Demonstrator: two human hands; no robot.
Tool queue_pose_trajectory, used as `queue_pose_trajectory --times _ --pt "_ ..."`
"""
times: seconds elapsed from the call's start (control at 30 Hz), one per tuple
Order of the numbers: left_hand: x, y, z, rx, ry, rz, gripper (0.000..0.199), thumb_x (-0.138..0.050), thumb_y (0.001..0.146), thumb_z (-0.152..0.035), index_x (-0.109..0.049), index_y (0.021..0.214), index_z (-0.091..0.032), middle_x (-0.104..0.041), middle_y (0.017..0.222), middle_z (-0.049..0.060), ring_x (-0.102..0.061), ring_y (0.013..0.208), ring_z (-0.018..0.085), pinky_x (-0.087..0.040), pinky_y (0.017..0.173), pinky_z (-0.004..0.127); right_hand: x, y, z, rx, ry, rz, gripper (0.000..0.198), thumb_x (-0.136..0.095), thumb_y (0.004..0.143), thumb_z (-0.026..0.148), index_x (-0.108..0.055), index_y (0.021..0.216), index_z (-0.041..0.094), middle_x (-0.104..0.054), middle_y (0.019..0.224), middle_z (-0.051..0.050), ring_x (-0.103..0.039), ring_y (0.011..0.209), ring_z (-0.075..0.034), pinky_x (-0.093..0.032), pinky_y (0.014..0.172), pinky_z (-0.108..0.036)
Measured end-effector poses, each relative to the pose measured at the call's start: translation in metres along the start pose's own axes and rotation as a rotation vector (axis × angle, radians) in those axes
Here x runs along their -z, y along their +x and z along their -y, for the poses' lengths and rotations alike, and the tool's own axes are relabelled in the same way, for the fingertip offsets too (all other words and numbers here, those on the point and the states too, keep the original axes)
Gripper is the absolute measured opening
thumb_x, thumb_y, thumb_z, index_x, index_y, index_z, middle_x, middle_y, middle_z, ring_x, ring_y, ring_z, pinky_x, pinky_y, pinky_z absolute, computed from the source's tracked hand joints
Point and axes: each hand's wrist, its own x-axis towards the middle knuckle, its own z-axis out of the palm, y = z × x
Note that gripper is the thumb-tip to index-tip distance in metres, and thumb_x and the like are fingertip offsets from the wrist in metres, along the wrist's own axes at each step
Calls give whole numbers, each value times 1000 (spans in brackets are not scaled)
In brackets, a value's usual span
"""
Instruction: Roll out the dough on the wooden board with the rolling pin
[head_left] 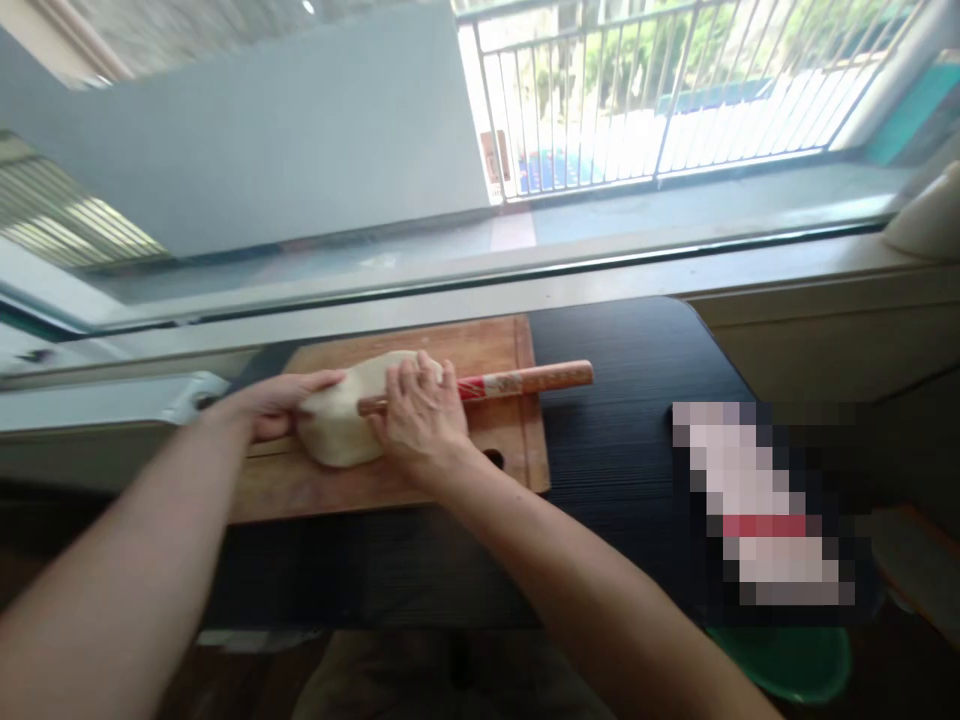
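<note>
A pale, flattened round of dough (341,435) lies on a wooden cutting board (514,455). At its left edge, my left hand (286,405) pinches the dough, thumb on top and the other fingers partly hidden. My right hand (421,405) is closed over a wooden rolling pin (556,376), pressing down near its left end. The pin lies across the right part of the dough, its red-labelled middle and bare right end sticking out past the board's right edge.
The board rests on a dark table (607,430) beside a window sill (600,285). A pixelated, blurred-out item (750,500) is on the table's right side. Below that corner shows a green basin (810,665). A railing (660,100) stands outside the glass.
</note>
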Motion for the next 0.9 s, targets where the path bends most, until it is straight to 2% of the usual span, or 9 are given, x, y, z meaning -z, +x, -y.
queue_pose_trajectory --times 0.1,0.2,0.3,0.37,0.47,0.57,0.7,0.8,0.9 --pt "1 -3 3 -32 -107 39 56 -75 58 -47 -62 99 -10 -71 81 6 -63 82 23 -49 70 30 3 9 2 -70 -27 64 62 -32 86 53 -44 129 10 -43 136 -17 -26 132 -30 -19 105 -51" --pt "1 -6 6 -133 -149 43 54 -76 52 -50 -66 90 -13 -71 83 8 -64 82 24 -49 68 28 11 44 -2 -176 -89 186 60 -26 86 57 -57 118 17 -49 130 -15 -30 130 -30 -23 102 -51" --pt "3 -9 13 -257 -125 62 49 -74 53 -52 -67 86 -15 -71 85 8 -64 84 25 -48 67 28 16 72 -3 -280 -179 215 53 -23 90 48 -54 122 21 -42 138 -13 -27 132 -29 -24 102 -50" --pt "5 -8 20 -318 -123 50 45 -71 56 -51 -67 84 -15 -71 84 8 -64 82 25 -48 65 29 15 70 1 -259 -237 171 51 -22 91 41 -43 132 20 -30 145 -10 -20 136 -25 -21 105 -47" --pt "6 -3 29 -395 -152 45 37 -67 61 -46 -67 84 -17 -70 81 6 -63 79 24 -46 62 28 9 37 11 -71 -291 141 51 -20 92 40 -31 140 25 -22 149 -2 -9 138 -16 -13 110 -35" --pt "6 1 37 -476 -171 46 31 -64 64 -41 -67 86 -20 -69 82 3 -62 76 22 -45 60 27 6 15 20 -20 -281 261 50 -21 91 49 -33 138 34 -27 147 3 -8 138 -12 -14 110 -32" --pt "4 0 42 -532 -180 21 22 -61 66 -37 -66 80 -21 -69 79 4 -61 76 23 -44 59 28 3 61 20 -198 -345 282 46 -24 91 47 -44 129 33 -33 144 -3 -17 137 -19 -21 107 -40" --pt "3 -5 45 -549 -178 4 20 -56 69 -35 -65 79 -20 -68 80 5 -61 75 22 -44 59 28 0 104 19 -224 -384 237 45 -23 93 41 -47 128 27 -32 144 -8 -22 135 -21 -26 104 -42" --pt "5 -10 46 -552 -149 -11 23 -55 71 -37 -64 80 -18 -67 81 4 -60 73 20 -44 59 26 -4 92 21 -170 -395 215 45 -24 93 41 -45 129 27 -31 145 -7 -21 136 -20 -27 105 -40"
